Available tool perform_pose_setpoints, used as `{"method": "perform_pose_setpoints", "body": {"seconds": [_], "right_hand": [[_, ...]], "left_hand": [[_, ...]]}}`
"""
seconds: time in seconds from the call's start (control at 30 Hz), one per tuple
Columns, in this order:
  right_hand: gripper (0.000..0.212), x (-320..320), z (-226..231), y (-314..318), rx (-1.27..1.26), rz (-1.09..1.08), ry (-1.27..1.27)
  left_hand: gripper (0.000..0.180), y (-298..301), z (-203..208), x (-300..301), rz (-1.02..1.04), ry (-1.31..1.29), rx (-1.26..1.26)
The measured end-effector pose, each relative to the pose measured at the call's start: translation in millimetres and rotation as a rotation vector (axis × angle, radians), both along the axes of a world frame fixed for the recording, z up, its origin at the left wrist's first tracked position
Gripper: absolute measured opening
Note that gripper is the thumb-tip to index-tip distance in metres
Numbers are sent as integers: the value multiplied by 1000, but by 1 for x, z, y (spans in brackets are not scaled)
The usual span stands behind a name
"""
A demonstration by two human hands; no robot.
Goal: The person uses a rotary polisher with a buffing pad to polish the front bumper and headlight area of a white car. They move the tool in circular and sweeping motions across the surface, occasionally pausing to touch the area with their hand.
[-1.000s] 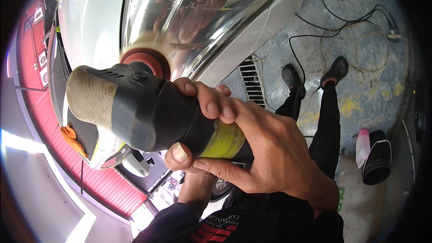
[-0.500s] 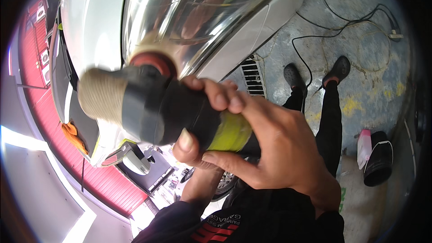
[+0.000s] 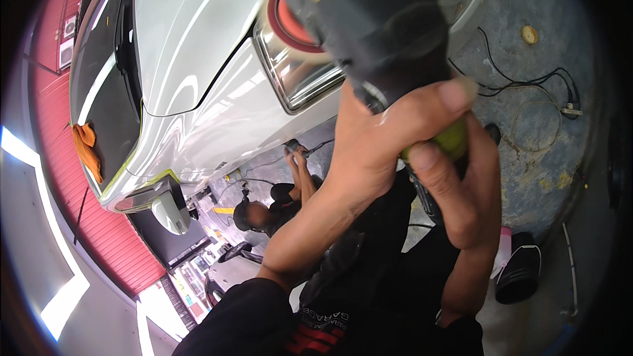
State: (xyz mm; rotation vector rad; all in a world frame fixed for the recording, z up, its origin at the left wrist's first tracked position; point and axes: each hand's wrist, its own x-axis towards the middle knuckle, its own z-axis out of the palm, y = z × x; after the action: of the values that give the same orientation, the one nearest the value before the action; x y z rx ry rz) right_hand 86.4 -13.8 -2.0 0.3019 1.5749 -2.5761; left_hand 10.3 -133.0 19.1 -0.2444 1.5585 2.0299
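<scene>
White car (image 3: pixel 191 39) filled upper left. Co-worker (image 3: pixel 283 192) was low beside it, hands on dark tool (image 3: pixel 292 146). Headlight (image 3: pixel 308 86) sat at car's front corner. Black polisher (image 3: pixel 395 36), blurred, was held above headlight. Left hand (image 3: pixel 366 142) gripped polisher near head, right hand (image 3: pixel 465 194) gripped handle; fingers of both closed round it. Red pad (image 3: pixel 283 20) overlapped headlight's edge near hood; contact hidden.
</scene>
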Motion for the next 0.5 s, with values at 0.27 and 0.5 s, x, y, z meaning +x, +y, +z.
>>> {"method": "perform_pose_setpoints", "body": {"seconds": [0.27,0.5], "right_hand": [[69,4,-9,-20,312,139,81],[73,-6,6,-5,697,353,159]], "left_hand": [[55,-52,-21,36,126,52,251],[67,-56,-45,58,236,136,413]]}}
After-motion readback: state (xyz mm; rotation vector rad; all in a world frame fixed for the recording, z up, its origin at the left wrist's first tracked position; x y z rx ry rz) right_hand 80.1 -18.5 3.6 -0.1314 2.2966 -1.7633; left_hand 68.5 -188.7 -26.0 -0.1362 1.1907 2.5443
